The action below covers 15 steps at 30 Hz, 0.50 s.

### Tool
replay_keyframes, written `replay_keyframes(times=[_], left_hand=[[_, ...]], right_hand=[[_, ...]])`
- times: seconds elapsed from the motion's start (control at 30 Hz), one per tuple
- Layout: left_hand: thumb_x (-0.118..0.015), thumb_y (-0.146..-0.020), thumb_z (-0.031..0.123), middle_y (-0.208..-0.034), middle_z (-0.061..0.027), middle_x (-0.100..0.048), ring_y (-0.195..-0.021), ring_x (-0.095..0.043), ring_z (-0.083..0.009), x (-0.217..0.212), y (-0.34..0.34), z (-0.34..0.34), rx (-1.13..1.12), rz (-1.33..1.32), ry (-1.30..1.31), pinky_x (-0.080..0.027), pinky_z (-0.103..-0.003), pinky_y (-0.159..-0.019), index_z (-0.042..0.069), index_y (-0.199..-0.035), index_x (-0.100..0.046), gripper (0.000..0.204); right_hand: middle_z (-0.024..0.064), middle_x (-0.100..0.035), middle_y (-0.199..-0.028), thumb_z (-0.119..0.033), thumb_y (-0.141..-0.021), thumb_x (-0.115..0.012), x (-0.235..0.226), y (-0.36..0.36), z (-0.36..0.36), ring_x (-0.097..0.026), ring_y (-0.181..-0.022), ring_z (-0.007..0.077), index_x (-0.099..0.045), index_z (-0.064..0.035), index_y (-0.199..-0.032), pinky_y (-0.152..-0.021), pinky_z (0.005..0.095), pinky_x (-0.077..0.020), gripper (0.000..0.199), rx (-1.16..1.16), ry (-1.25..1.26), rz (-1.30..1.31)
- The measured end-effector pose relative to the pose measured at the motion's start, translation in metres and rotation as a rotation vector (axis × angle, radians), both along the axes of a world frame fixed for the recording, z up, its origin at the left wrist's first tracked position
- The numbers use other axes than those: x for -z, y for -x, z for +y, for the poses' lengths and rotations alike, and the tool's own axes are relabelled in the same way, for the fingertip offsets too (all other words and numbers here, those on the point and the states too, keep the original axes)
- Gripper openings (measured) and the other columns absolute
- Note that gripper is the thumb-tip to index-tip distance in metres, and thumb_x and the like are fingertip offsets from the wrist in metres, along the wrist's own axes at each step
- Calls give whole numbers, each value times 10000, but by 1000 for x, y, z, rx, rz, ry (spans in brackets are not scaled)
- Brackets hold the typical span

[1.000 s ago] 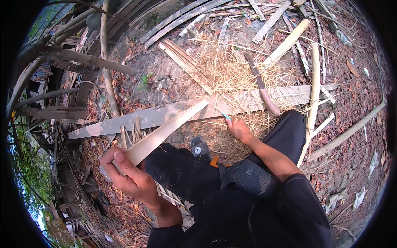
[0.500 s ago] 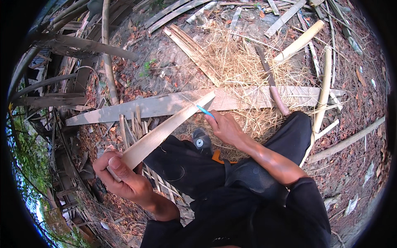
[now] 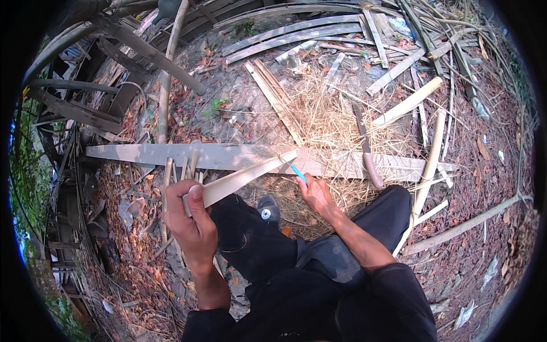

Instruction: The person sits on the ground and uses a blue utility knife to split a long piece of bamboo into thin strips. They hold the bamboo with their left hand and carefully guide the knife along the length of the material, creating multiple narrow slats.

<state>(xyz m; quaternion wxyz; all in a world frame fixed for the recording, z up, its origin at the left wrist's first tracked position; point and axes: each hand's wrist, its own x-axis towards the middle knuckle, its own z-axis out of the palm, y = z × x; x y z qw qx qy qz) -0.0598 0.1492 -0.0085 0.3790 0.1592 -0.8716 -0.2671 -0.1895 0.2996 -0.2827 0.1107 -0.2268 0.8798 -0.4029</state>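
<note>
In my left hand (image 3: 191, 225) is one end of a long, pale wooden slat (image 3: 242, 175), the thumb pressing on top and the fingers curled below. The slat slopes away to the right, and its far end lies over a grey plank (image 3: 188, 155). My right hand (image 3: 317, 196) grips a slim, light-blue pen-like tool (image 3: 298, 173). Its tip points toward the slat's far end; whether they touch I cannot tell. A large knife (image 3: 370, 162) with a brownish handle lies across the plank to the right of my right hand.
Straw-like shavings (image 3: 327, 117) cover the ground around the plank. Peeled poles (image 3: 431, 162) lie at the right, split strips (image 3: 273, 100) beyond the plank. Several boards (image 3: 302, 35) are heaped at the back, and a wooden frame (image 3: 148, 54) stands at the far left. My shoe (image 3: 267, 211) is below the slat.
The view has shifted. My left hand has come inward, and the slat lies at a flatter angle. The blue tool has moved slightly past the slat's end; both grips are kept.
</note>
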Motion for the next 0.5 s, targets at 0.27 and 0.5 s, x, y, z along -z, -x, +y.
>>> replay_keyframes(times=[0.27, 0.5], left_hand=[[-538, -969, 66, -630, -139, -546, -465, -520, -269, -20, 13, -4, 24, 0, 53, -369, -350, -456, 3, -945, -546, 68], [-570, -949, 56, -568, -144, -527, -481, -577, -310, -18, 12, -2, 38, 62, 79, -379, -371, -440, 10, -956, -553, 50]], right_hand=[[293, -590, -630, -348, -984, -488, 10, -5, -1, -609, -600, 472, -567, 5, -857, -512, 518, -492, 383, -10, -11, 144], [345, -579, -671, -384, -986, -475, -68, -13, 15, -611, -682, 501, -612, 52, -896, -627, 539, -474, 466, 6, -47, -5]])
